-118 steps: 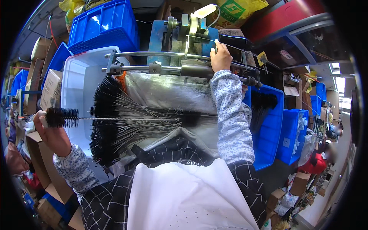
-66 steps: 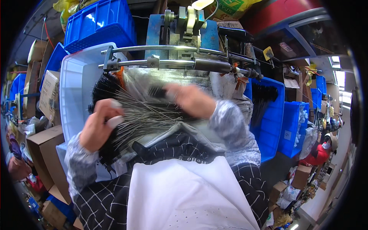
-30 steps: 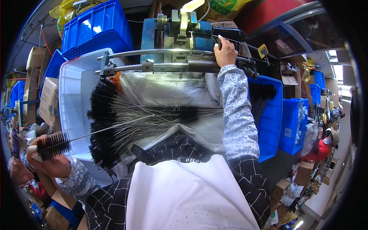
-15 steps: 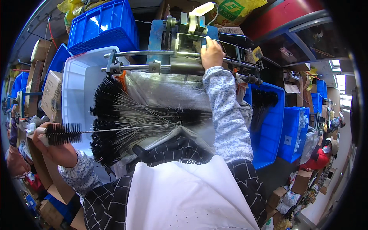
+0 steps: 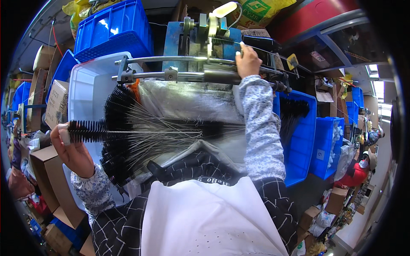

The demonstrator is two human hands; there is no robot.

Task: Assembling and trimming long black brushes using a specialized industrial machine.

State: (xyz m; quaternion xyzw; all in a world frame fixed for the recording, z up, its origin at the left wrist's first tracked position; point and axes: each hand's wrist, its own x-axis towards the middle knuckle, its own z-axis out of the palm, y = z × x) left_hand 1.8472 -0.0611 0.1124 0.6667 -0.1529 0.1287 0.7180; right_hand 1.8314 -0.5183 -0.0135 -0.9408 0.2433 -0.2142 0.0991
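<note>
The left hand (image 5: 72,147) is raised at the person's left side, the forearm coming up from the lower edge with the elbow bent, and its fingers (image 5: 64,135) are closed around the bristle end of a black bottle brush (image 5: 92,131), which it holds about level, the twisted wire stem (image 5: 162,132) pointing to the right across the lap. Under this brush a big bundle of similar brushes (image 5: 121,145) lies on a grey plastic sheet (image 5: 188,100), their black heads fanned out at the left and their wires gathered toward the right. The right arm is stretched forward and up, the flowered sleeve (image 5: 260,123) almost straight, and the right hand (image 5: 247,64) rests on the metal machine (image 5: 205,38), its fingers curled on a dark part beside the long steel rod (image 5: 171,76); how firmly they grip it I cannot tell. A white plastic tub (image 5: 87,85) stands behind the brush heads, a blue crate (image 5: 113,30) is above it, and another blue bin (image 5: 299,136) with black brushes stands at the right
</note>
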